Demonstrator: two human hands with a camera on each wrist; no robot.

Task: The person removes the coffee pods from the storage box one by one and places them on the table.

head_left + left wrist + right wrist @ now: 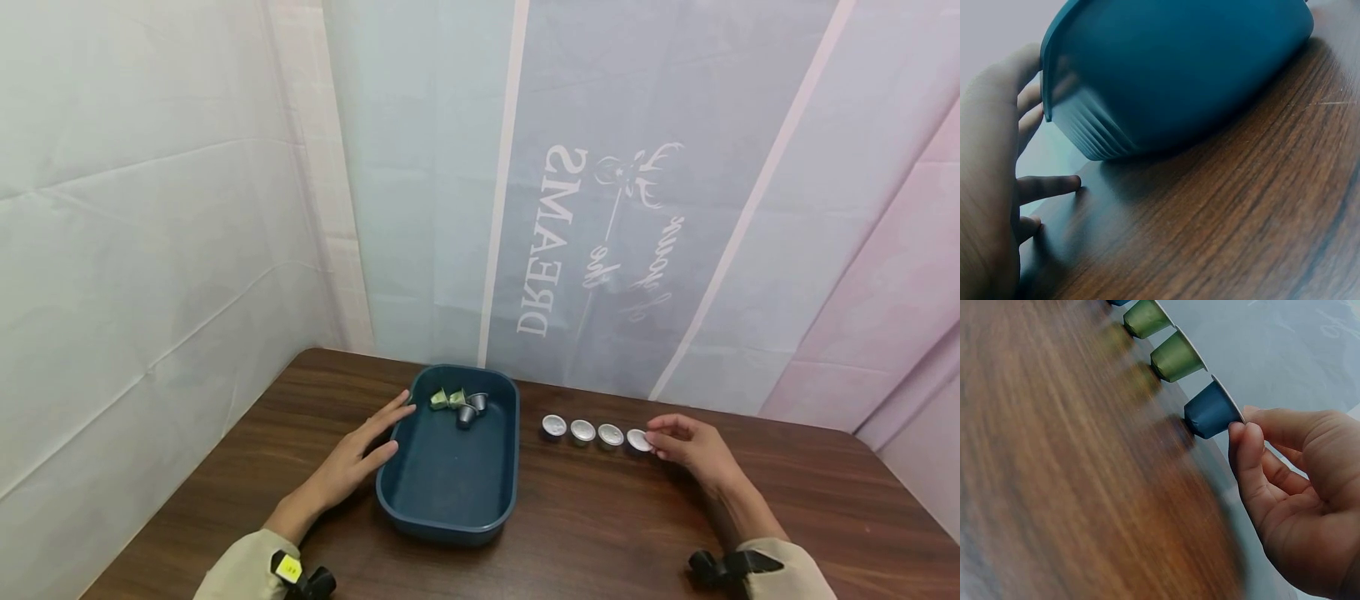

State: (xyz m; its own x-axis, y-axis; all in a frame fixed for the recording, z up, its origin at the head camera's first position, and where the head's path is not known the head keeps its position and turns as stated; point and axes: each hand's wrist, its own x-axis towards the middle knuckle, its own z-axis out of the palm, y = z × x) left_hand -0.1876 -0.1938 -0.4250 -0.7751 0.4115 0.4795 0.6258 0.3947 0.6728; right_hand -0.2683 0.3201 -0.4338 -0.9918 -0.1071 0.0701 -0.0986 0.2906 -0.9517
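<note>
Four silver-lidded capsules stand lid up in a row right of a blue tray (450,527). My right hand (697,454) pinches the rim of the rightmost capsule (639,440); in the right wrist view this capsule (1211,411) is blue, with two green ones (1175,357) (1147,319) beside it and part of another blue one at the top edge. My left hand (345,467) rests with extended fingers at the tray's left rim. In the left wrist view that hand (994,169) touches the tray's (1179,69) end, two fingertips down on the table.
Inside the tray, near its far end, lie two light green capsules (438,400) (457,399) and two dark grey ones (467,415) (478,402). A brown wooden table (600,533) carries everything. Printed cloth (420,208) hangs behind its far edge, and pale cloth (150,250) on the left.
</note>
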